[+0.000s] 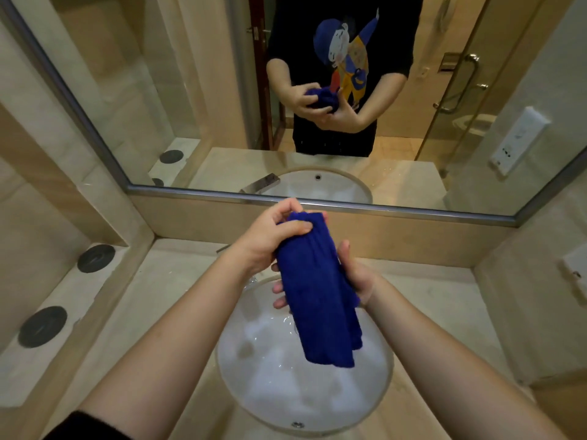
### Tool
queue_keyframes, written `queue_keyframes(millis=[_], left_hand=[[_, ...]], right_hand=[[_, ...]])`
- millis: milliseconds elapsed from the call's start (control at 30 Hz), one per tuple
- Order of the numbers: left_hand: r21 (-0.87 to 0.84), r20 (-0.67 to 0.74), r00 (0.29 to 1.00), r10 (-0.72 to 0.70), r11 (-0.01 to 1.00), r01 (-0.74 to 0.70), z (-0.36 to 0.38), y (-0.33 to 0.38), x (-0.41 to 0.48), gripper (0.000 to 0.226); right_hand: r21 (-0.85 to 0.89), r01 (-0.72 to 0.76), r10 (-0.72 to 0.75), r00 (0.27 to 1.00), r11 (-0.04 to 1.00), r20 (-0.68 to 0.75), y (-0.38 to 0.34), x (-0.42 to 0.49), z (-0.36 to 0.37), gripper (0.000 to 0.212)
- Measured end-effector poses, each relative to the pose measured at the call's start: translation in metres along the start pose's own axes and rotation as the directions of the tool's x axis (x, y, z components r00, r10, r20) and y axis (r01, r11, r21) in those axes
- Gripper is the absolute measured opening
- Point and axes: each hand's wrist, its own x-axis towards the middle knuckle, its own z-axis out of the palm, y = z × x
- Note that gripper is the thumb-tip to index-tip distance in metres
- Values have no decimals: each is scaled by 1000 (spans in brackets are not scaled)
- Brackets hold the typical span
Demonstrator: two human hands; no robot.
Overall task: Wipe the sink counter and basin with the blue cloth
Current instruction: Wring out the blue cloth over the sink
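Note:
The blue cloth (317,293) is bunched into a long roll and held in the air above the white basin (263,369). My left hand (270,236) grips its upper end with thumb and fingers curled round it. My right hand (352,274) wraps round the middle of the roll from the right, its fingertips showing on the left side. The cloth's lower end hangs free over the basin. The beige stone counter (444,306) surrounds the basin. The tap is mostly hidden behind my left wrist.
A wide mirror (190,106) covers the back wall and reflects a person holding the cloth. Two dark round coasters (95,258) (42,326) lie on a raised ledge at the left. A white wall panel (575,277) sits at the right.

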Motion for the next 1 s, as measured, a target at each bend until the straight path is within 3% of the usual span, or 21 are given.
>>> queue_keyframes(millis=[67,133,267,333,433,533,667,800,900,1000], left_hand=[[-210,-17,1000,-8,978,5,-1,-4,4,24],[-272,-33,999,-39,962,28,-2,-10,9,22],[-113,-65,994,-83,991,76,-4,-16,16,32],[-38,-84,993,-83,996,80,-4,-16,18,32],[40,-76,995,-58,997,61,4,-16,18,17],[120,-115,993,-40,991,54,12,-20,22,16],[232,-221,975,-14,970,67,13,-34,29,12],[286,-340,939,49,957,53,15,-49,33,13],[404,-374,920,117,913,48,23,-56,33,20],[622,-225,941,252,781,-61,23,-54,28,25]], right_hand=[[-37,22,-20,999,999,43,3,-3,5,88],[-66,-25,23,1000,998,-17,-1,-6,11,84],[-306,-129,22,944,943,-329,-9,-19,11,79],[-425,-204,26,921,882,-389,-13,-27,11,64],[-555,-312,-4,869,771,-494,-19,-37,11,57],[-638,-364,-97,816,679,-569,-19,-40,9,51],[-699,-526,-305,647,484,-699,-13,-41,2,44],[-738,-605,-461,585,300,-667,-5,-36,0,55],[-712,-603,-422,575,360,-701,-4,-34,1,50],[-641,-498,-313,591,584,-744,0,-36,1,35]])
